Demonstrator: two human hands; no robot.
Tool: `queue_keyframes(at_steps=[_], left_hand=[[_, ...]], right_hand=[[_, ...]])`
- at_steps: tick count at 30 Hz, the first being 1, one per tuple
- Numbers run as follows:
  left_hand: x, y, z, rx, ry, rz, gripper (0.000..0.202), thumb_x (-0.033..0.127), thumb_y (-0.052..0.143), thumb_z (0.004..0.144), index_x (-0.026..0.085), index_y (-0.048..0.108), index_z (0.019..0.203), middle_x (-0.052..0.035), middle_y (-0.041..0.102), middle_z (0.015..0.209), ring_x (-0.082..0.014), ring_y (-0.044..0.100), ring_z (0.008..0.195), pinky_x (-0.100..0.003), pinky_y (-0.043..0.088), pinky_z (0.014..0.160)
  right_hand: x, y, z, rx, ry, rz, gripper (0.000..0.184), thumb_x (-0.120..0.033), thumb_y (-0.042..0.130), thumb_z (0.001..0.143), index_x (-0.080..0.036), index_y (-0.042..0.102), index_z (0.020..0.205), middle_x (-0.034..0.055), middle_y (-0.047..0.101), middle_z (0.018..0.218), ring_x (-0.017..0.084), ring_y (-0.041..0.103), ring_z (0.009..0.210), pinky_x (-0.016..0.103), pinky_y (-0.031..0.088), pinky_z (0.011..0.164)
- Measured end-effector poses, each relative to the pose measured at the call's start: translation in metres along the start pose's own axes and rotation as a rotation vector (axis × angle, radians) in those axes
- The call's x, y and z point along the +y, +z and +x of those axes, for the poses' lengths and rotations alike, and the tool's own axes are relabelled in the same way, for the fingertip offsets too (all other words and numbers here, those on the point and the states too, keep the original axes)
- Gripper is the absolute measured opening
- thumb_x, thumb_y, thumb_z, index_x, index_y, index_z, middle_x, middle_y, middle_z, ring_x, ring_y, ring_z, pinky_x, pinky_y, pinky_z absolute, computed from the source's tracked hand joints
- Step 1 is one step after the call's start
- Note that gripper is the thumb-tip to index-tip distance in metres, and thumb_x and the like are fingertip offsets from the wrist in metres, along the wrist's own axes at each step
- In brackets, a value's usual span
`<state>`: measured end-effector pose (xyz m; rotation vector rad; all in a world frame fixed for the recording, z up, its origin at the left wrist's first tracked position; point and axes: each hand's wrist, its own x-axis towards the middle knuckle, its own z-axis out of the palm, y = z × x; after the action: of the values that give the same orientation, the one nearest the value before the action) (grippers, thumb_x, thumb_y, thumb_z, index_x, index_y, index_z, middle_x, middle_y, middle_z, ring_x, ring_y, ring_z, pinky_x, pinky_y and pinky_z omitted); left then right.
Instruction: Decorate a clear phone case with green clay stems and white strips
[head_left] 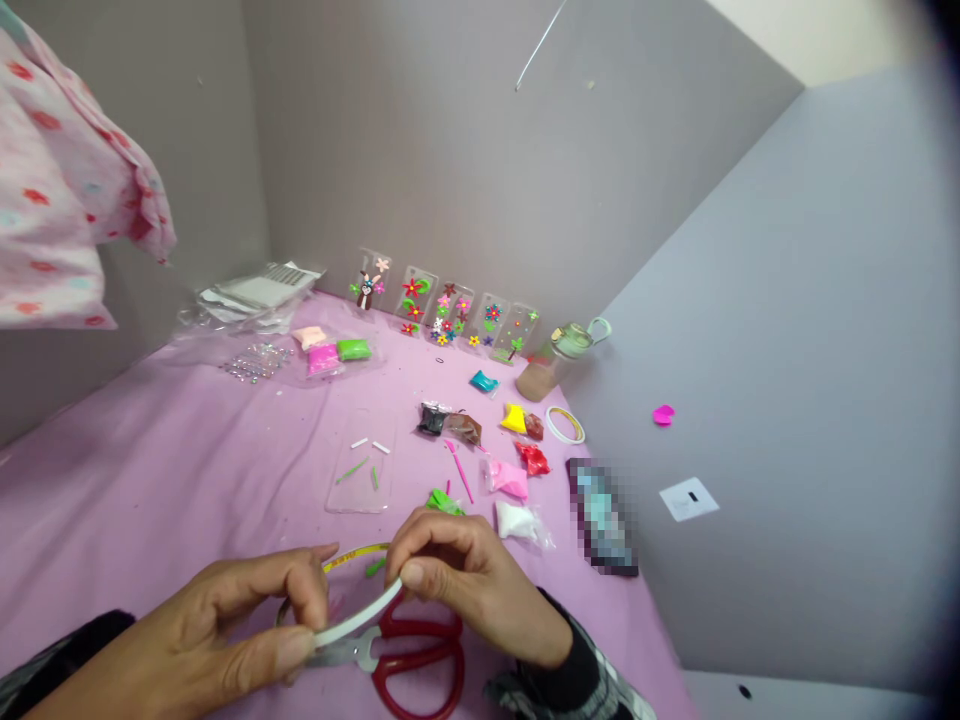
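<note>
**Scissors [420,655] overlaid by pinched strip [360,612]**

One end of the white strip is clasped by the left hand [225,630], the other by the right hand [472,590]. It is held just above the red scissors on the purple table [150,450]. Clay packets [508,478] are scattered beyond.

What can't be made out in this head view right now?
Head view:
- red scissors: blade tips hidden under the left hand and white strip.
- dark object at right: pixelated, unidentifiable.
- yellow ring: mostly hidden behind the right hand.
- patterned cloth: cut off by the left edge.
</note>
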<state>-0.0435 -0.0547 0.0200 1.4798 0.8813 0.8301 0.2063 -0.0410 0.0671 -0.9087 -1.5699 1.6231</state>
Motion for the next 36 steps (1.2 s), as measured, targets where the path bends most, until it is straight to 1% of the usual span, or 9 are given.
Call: queue_keyframes(at_steps=[2, 4, 7, 10, 14, 21, 25, 30, 36], left_hand=[[0.005, -0.003, 0.000, -0.022, -0.061, -0.038, 0.031, 0.055, 0.073, 0.083, 0.028, 0.072, 0.067, 0.0068, 0.065, 0.061, -0.0159, 0.065, 0.063, -0.043, 0.041, 0.122], [0.006, -0.005, 0.000, 0.004, -0.130, -0.010, 0.029, 0.055, 0.077, 0.079, 0.028, 0.074, 0.066, 0.0050, 0.069, 0.065, -0.0197, 0.070, 0.073, -0.046, 0.038, 0.124], [-0.001, -0.007, -0.002, 0.079, -0.193, 0.075, 0.029, 0.057, 0.076, 0.079, 0.030, 0.077, 0.069, 0.0007, 0.077, 0.078, -0.0310, 0.071, 0.114, -0.046, 0.042, 0.121], [-0.012, -0.004, -0.004, 0.144, -0.182, 0.103, 0.020, 0.052, 0.075, 0.082, 0.033, 0.082, 0.085, 0.0022, 0.082, 0.104, -0.0311, 0.061, 0.136, -0.035, 0.051, 0.114], [-0.023, 0.005, -0.009, 0.237, -0.080, 0.127, 0.020, 0.049, 0.077, 0.082, 0.040, 0.083, 0.098, 0.0074, 0.083, 0.115, -0.0251, 0.074, 0.119, -0.023, 0.058, 0.102], [-0.027, 0.009, -0.015, 0.368, 0.139, 0.379, 0.020, 0.047, 0.080, 0.082, 0.044, 0.083, 0.102, 0.0103, 0.084, 0.110, -0.0218, 0.081, 0.101, -0.018, 0.062, 0.093], [-0.026, 0.009, -0.013, 0.385, 0.237, 0.440, 0.023, 0.041, 0.078, 0.086, 0.049, 0.081, 0.108, 0.0126, 0.084, 0.109, -0.0205, 0.082, 0.095, -0.020, 0.062, 0.097], [-0.025, 0.012, -0.013, 0.375, 0.306, 0.536, 0.026, 0.038, 0.075, 0.089, 0.048, 0.079, 0.113, 0.0113, 0.084, 0.108, -0.0207, 0.082, 0.091, -0.021, 0.062, 0.096], [-0.029, 0.014, -0.015, 0.312, 0.247, 0.525, 0.023, 0.035, 0.074, 0.089, 0.046, 0.078, 0.110, 0.0104, 0.084, 0.104, -0.0181, 0.082, 0.089, -0.014, 0.060, 0.090]], right_hand=[[0.004, 0.001, 0.001, 0.023, 0.008, 0.029, 0.026, -0.043, 0.073, 0.095, -0.017, 0.074, 0.093, -0.0001, 0.061, 0.083, 0.011, 0.055, 0.071, 0.025, 0.046, 0.068], [0.005, 0.004, 0.001, 0.144, -0.028, -0.051, 0.021, -0.039, 0.073, 0.095, -0.018, 0.072, 0.100, -0.0007, 0.061, 0.083, 0.011, 0.054, 0.067, 0.023, 0.046, 0.062], [0.002, 0.015, -0.003, 0.410, -0.257, -0.427, 0.006, -0.023, 0.069, 0.096, -0.018, 0.069, 0.099, 0.0022, 0.063, 0.089, 0.013, 0.059, 0.074, 0.024, 0.049, 0.066], [-0.003, 0.031, -0.009, 0.457, -0.535, -0.764, 0.006, -0.012, 0.063, 0.098, -0.016, 0.068, 0.097, 0.0058, 0.068, 0.090, 0.016, 0.065, 0.084, 0.027, 0.055, 0.077], [0.002, 0.051, -0.010, 0.467, -0.686, -1.010, 0.011, -0.018, 0.064, 0.100, -0.014, 0.070, 0.108, 0.0080, 0.075, 0.093, 0.017, 0.071, 0.080, 0.025, 0.059, 0.069], [0.019, 0.066, -0.007, 0.584, -0.671, -1.133, 0.018, -0.019, 0.052, 0.107, -0.016, 0.069, 0.110, 0.0091, 0.078, 0.096, 0.020, 0.075, 0.082, 0.028, 0.062, 0.074], [0.019, 0.066, -0.012, 0.579, -0.587, -1.203, 0.021, -0.017, 0.049, 0.106, -0.016, 0.069, 0.115, 0.0117, 0.079, 0.102, 0.023, 0.078, 0.086, 0.033, 0.064, 0.079], [0.022, 0.061, -0.015, 0.469, -0.634, -1.321, 0.025, -0.012, 0.048, 0.104, -0.010, 0.067, 0.120, 0.0139, 0.079, 0.105, 0.024, 0.078, 0.086, 0.031, 0.064, 0.075], [0.025, 0.066, -0.016, 0.515, -0.643, -1.448, 0.028, -0.009, 0.043, 0.104, -0.008, 0.067, 0.117, 0.0146, 0.080, 0.103, 0.025, 0.078, 0.085, 0.030, 0.061, 0.067]])
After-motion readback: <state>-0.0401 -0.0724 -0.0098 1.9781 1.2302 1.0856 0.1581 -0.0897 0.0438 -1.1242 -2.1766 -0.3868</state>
